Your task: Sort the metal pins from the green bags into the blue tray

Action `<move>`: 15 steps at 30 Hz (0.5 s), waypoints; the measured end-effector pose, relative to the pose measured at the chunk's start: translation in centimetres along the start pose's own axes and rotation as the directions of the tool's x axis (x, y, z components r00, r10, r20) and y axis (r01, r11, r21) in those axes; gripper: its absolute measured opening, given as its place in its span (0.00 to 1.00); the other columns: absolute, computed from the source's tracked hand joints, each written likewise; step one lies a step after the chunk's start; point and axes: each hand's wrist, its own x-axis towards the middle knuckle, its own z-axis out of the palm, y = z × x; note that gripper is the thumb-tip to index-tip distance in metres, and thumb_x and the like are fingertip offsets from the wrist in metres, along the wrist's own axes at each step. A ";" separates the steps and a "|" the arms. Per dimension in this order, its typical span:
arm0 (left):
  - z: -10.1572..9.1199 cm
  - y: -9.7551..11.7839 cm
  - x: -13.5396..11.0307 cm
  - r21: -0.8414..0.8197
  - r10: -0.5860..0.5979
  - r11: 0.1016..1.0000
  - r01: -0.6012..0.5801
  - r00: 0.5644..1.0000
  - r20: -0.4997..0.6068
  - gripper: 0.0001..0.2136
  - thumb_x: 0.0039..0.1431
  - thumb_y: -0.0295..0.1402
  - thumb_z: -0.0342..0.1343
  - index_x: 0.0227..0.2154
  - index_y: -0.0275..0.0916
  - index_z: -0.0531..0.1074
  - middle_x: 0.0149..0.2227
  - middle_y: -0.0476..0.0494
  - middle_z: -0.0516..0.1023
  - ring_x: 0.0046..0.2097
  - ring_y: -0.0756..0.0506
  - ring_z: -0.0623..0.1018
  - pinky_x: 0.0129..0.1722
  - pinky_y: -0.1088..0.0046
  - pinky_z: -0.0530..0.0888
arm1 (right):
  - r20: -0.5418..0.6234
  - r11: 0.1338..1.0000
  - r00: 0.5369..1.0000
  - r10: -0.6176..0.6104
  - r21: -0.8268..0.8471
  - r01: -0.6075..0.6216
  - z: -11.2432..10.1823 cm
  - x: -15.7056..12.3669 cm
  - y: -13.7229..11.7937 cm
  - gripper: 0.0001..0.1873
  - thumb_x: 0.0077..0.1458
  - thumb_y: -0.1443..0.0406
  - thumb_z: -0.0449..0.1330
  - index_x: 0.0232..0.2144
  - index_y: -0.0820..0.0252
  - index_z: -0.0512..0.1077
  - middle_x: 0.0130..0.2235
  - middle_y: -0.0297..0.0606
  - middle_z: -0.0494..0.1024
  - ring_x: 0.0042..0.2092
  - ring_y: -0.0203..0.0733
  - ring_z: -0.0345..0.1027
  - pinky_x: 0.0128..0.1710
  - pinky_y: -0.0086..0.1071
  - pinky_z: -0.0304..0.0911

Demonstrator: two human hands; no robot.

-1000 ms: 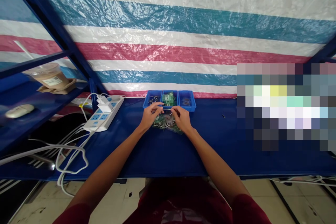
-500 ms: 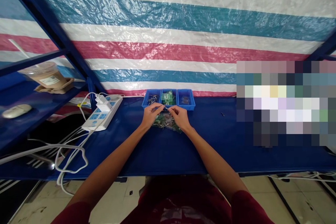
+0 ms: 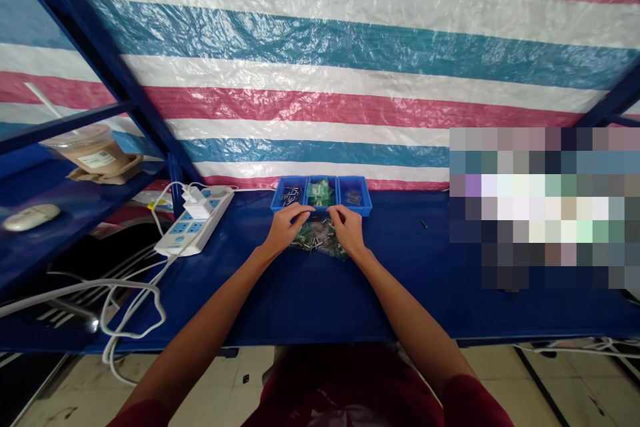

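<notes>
My left hand (image 3: pixel 289 225) is closed, thumb and fingertips pinched together, just in front of the blue bins (image 3: pixel 361 211). Across a small gap, my right hand (image 3: pixel 347 225) also makes a pinch. Whatever the fingertips hold, if anything, is too small to make out. Below and between both hands lies a mixed heap (image 3: pixel 318 239) of small metal pins, green pieces and clear bits. The left bin contains dark and silvery metal pins (image 3: pixel 290 197), the middle one green pieces (image 3: pixel 321 193), and the right one small clear pieces (image 3: pixel 353 197).
A white power strip (image 3: pixel 197 223) with plugs and loose cables (image 3: pixel 135 307) occupies the table's left side. One small dark pin (image 3: pixel 424 224) lies to the right on the blue table (image 3: pixel 320 307). On the left shelf are a drink cup (image 3: pixel 95 150) and a mouse (image 3: pixel 33 217). The far right is blurred out.
My hands have moved apart; their fingertips met at a small thin piece before, and now a gap separates them. The camera view has tilted slightly upward.
</notes>
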 end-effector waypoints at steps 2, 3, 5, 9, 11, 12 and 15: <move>0.2 -0.2 0.0 -0.030 -0.033 0.999 0.032 0.999 -0.030 0.14 0.62 0.41 0.52 0.37 0.38 0.78 0.34 0.43 0.80 0.34 0.46 0.76 0.36 0.71 0.71 | 0.007 1.000 1.000 -0.026 -0.011 0.026 0.0 0.0 -0.1 0.18 0.61 0.56 0.51 0.31 0.60 0.76 0.24 0.34 0.73 0.26 0.38 0.65 0.29 0.30 0.58; 0.3 -0.2 -0.1 -0.059 -0.061 0.997 0.058 0.997 -0.047 0.14 0.62 0.41 0.52 0.37 0.38 0.78 0.33 0.43 0.80 0.32 0.46 0.76 0.35 0.72 0.71 | 0.023 0.999 0.999 -0.041 -0.012 0.041 0.0 -0.1 -0.1 0.18 0.60 0.56 0.51 0.31 0.60 0.76 0.25 0.35 0.74 0.26 0.38 0.65 0.29 0.30 0.58; 0.5 -0.3 -0.1 -0.133 -0.124 0.985 0.112 0.989 -0.082 0.14 0.60 0.42 0.54 0.37 0.37 0.77 0.27 0.46 0.78 0.28 0.47 0.75 0.32 0.72 0.72 | 0.080 0.997 0.994 -0.071 -0.008 0.071 0.1 -0.1 -0.1 0.16 0.59 0.56 0.53 0.32 0.59 0.76 0.26 0.35 0.74 0.25 0.37 0.64 0.29 0.30 0.59; 0.9 -0.2 -0.2 -0.266 -0.200 0.950 0.165 0.974 -0.109 0.15 0.58 0.43 0.57 0.38 0.36 0.77 0.21 0.48 0.76 0.24 0.49 0.74 0.28 0.74 0.71 | 0.207 0.991 0.971 -0.122 -0.032 0.132 0.6 -0.3 0.1 0.14 0.57 0.56 0.57 0.35 0.59 0.76 0.28 0.35 0.75 0.26 0.36 0.64 0.29 0.29 0.59; 1.0 0.0 -0.2 -0.316 -0.219 0.931 0.180 0.971 -0.091 0.14 0.57 0.42 0.58 0.38 0.35 0.77 0.21 0.48 0.76 0.23 0.49 0.73 0.27 0.74 0.71 | 0.231 0.987 0.963 -0.141 -0.040 0.154 0.7 -0.3 0.2 0.13 0.57 0.57 0.57 0.35 0.59 0.75 0.29 0.36 0.76 0.26 0.36 0.64 0.30 0.29 0.59; 1.0 0.1 -0.2 -0.338 -0.227 0.922 0.188 0.971 -0.080 0.14 0.57 0.42 0.58 0.38 0.35 0.76 0.21 0.48 0.76 0.23 0.49 0.73 0.27 0.74 0.71 | 0.234 0.986 0.960 -0.152 -0.038 0.165 0.8 -0.3 0.3 0.12 0.57 0.58 0.57 0.35 0.60 0.75 0.29 0.36 0.76 0.27 0.36 0.64 0.30 0.29 0.59; 1.1 0.3 -0.1 -0.378 -0.238 0.904 0.198 0.969 -0.062 0.14 0.57 0.41 0.59 0.38 0.35 0.76 0.20 0.48 0.76 0.23 0.50 0.73 0.26 0.75 0.71 | 0.213 0.982 0.961 -0.178 -0.028 0.189 0.7 -0.3 0.4 0.11 0.58 0.60 0.56 0.33 0.60 0.75 0.29 0.36 0.75 0.27 0.36 0.64 0.30 0.29 0.59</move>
